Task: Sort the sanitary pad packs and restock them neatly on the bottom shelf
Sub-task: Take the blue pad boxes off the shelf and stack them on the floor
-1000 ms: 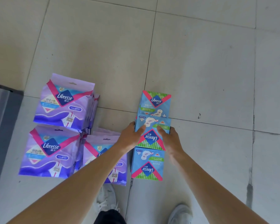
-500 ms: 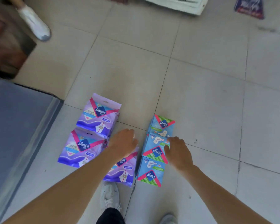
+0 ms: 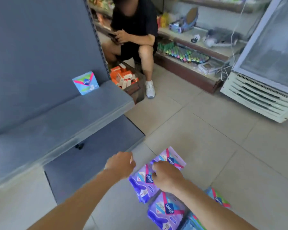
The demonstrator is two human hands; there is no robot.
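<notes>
Three purple sanitary pad packs lie on the floor tiles: one farthest from me [image 3: 171, 161], one in the middle [image 3: 142, 185] and one nearest me [image 3: 166, 211]. Blue packs [image 3: 219, 199] peek out behind my right forearm. A single blue pack [image 3: 86, 83] stands upright at the back of the grey shelf [image 3: 65, 113]. My right hand [image 3: 167, 175] is over the top edge of the middle purple pack, fingers loosely bent; contact is unclear. Left of the purple packs, my left hand [image 3: 120, 165] hovers loosely curled and holds nothing.
The dark grey base shelf [image 3: 93, 156] lies below the grey shelf. A person [image 3: 135, 30] sits beyond the shelf end beside a box of orange packs [image 3: 125, 77]. A white freezer [image 3: 259, 90] stands at right; stocked shelves [image 3: 186, 52] run behind.
Both hands left the blue packs and moved left to the purple ones. My view swung up, bringing the shelf, the seated person and the freezer into sight.
</notes>
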